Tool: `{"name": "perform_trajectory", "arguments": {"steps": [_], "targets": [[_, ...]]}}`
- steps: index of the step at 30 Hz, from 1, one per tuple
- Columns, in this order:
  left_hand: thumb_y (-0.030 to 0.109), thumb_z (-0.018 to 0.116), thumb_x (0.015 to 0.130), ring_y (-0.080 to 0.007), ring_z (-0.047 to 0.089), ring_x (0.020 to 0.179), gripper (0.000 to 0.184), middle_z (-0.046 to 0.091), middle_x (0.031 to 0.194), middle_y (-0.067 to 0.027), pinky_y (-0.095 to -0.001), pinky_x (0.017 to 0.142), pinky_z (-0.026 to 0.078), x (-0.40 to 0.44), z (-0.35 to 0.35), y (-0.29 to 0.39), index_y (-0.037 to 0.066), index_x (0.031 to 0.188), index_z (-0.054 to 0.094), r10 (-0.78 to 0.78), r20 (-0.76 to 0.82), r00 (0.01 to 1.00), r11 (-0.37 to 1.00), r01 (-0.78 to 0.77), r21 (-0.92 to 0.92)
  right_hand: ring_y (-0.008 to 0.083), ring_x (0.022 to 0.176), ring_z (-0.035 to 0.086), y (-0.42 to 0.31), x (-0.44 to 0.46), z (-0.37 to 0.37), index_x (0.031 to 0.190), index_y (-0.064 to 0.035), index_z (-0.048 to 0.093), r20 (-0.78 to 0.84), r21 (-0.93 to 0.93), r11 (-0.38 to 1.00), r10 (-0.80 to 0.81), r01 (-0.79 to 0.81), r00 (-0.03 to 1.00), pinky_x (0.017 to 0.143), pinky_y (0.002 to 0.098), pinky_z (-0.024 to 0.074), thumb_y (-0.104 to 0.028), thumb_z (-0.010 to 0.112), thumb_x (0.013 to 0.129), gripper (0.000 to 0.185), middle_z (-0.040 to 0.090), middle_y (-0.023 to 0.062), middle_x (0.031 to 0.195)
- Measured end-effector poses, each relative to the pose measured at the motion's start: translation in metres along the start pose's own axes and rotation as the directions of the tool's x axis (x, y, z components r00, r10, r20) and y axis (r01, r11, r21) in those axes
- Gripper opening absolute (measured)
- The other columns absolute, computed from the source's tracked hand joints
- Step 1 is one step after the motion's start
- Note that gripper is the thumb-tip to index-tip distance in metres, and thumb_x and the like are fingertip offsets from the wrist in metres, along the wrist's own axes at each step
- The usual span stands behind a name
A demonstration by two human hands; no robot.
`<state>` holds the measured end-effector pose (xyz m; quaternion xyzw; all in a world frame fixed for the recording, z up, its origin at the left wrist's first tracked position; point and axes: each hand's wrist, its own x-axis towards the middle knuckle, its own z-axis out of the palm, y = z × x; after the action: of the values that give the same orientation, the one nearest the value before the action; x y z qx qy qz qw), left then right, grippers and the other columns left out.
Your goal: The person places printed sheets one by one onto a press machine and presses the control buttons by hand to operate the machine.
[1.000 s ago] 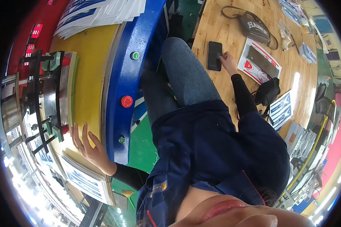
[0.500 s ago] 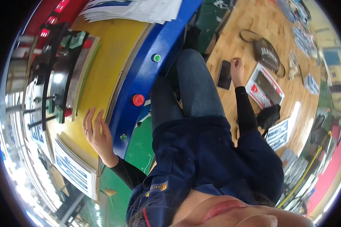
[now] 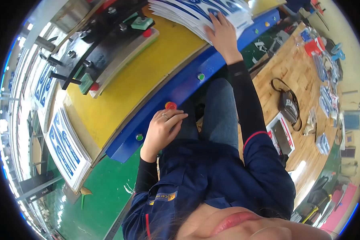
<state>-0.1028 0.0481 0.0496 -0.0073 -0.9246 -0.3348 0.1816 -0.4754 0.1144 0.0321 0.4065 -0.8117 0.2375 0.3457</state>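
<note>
My right hand [image 3: 224, 38] reaches out to a stack of white sheets printed in blue [image 3: 180, 18] at the top. Its fingers are apart and rest on the upper sheets near the edge. My left hand [image 3: 161, 130], with a ring on one finger, hovers by the red push button [image 3: 171, 105] on the blue machine front [image 3: 184, 90]. Those fingers are loosely bent, the thumb is apart, and nothing shows in them. Whether they touch the button I cannot tell. Behind the blue front lies the yellow machine bed [image 3: 144, 68].
A dark press frame with clamps [image 3: 96, 48] stands over the bed. Another printed stack [image 3: 66, 148] lies at the lower left. Green buttons [image 3: 201, 77] sit on the blue front. At right, a wooden table [image 3: 268, 76] carries a small bag [image 3: 289, 106] and several packets.
My right hand has left the phone area on the wooden table and come onto the sheet stack. My left hand has moved from over the yellow bed to the red button. The view has turned.
</note>
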Motion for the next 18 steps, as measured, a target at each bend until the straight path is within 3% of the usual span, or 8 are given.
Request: {"name": "perform_trajectory", "arguments": {"steps": [5,7,9,11,13,15,17,18], "targets": [[0.004,0.069,0.084,-0.0315,0.065,0.109,0.032,0.069,0.117,-0.0119,-0.043,0.096,0.049,-0.013,0.003,-0.02,0.006,0.117,0.067,-0.074,0.122,0.99,0.976,0.097,-0.194,0.0385,0.086,0.069,-0.035,0.009,-0.093,0.113,-0.0062,0.068,0.438,-0.112,0.984,0.172,-0.137,0.882,0.074,0.0432,0.0547,-0.023,0.055,0.1,0.026,0.07,0.0255,0.101],[0.009,0.073,0.084,-0.0327,0.06,0.119,0.051,0.063,0.128,-0.0155,-0.0432,0.102,0.046,-0.009,0.014,-0.02,0.004,0.132,0.056,-0.071,0.095,0.993,0.937,0.099,-0.335,0.0381,0.071,0.067,-0.059,-0.001,-0.134,0.115,-0.0056,0.069,0.416,0.224,0.952,0.099,-0.208,0.904,0.066,0.0449,0.0529,-0.026,0.057,0.1,0.028,0.068,0.0257,0.088],[0.014,0.077,0.083,-0.0356,0.051,0.133,0.077,0.052,0.142,-0.0208,-0.0423,0.11,0.04,-0.008,0.035,-0.008,0.003,0.149,0.039,-0.115,-0.026,0.993,0.873,0.088,-0.48,0.0368,0.096,0.069,-0.09,-0.028,-0.167,0.123,-0.0053,0.065,0.693,0.458,0.749,0.037,-0.479,0.72,0.083,0.0434,0.0539,-0.032,0.059,0.099,0.036,0.069,0.025,0.108],[0.019,0.081,0.082,-0.032,0.038,0.142,0.104,0.038,0.153,-0.0221,-0.0405,0.117,0.031,-0.018,0.058,0.005,-0.001,0.157,0.012,-0.233,-0.175,0.957,0.763,0.069,-0.643,0.0366,0.128,0.056,-0.117,-0.04,-0.175,0.134,-0.0063,0.059,0.466,0.833,0.531,-0.524,-0.153,0.713,0.105,0.0435,0.0443,-0.037,0.062,0.098,0.048,0.057,0.0236,0.136],[0.013,0.073,0.089,-0.0249,0.051,0.13,0.084,0.048,0.146,-0.0162,-0.0361,0.107,0.041,-0.039,0.09,0.009,-0.003,0.155,0.023,-0.622,-0.081,0.779,0.447,0.268,-0.853,0.0375,0.146,0.034,-0.126,-0.047,-0.165,0.14,-0.0088,0.055,0.553,0.818,0.537,-0.635,-0.206,0.54,0.118,0.0452,0.03,-0.039,0.063,0.096,0.054,0.039,0.0193,0.156],[0.01,0.067,0.091,-0.0225,0.058,0.12,0.058,0.06,0.133,-0.013,-0.0339,0.1,0.046,-0.053,0.103,0.001,-0.005,0.143,0.046,-0.846,0.041,0.531,0.008,0.089,-0.996,0.0395,0.144,0.036,-0.115,-0.065,-0.129,0.142,-0.0121,0.055,0.602,0.651,0.746,-0.391,-0.143,0.697,0.117,0.0469,0.0309,-0.039,0.062,0.096,0.053,0.038,0.0193,0.156],[0.009,0.066,0.089,-0.0223,0.063,0.112,0.042,0.066,0.122,-0.0117,-0.0348,0.098,0.048,-0.072,0.079,-0.006,-0.006,0.128,0.058,-0.885,0.108,0.452,-0.103,0.036,-0.994,0.0412,0.144,0.035,-0.097,-0.085,-0.086,0.142,-0.012,0.054,0.531,0.376,0.922,-0.295,0.091,0.795,0.117,0.0494,0.0302,-0.035,0.061,0.097,0.051,0.039,0.0195,0.155],[0.007,0.066,0.086,-0.0231,0.065,0.107,0.044,0.067,0.12,-0.0126,-0.0355,0.095,0.05,-0.085,0.067,-0.013,-0.006,0.127,0.058,-0.897,0.113,0.427,-0.113,0.026,-0.993,0.0414,0.144,0.035,-0.1,-0.089,-0.077,0.142,-0.012,0.054,0.518,0.465,0.883,-0.336,0.07,0.787,0.116,0.0505,0.0297,-0.034,0.061,0.097,0.051,0.039,0.0196,0.155]]}}
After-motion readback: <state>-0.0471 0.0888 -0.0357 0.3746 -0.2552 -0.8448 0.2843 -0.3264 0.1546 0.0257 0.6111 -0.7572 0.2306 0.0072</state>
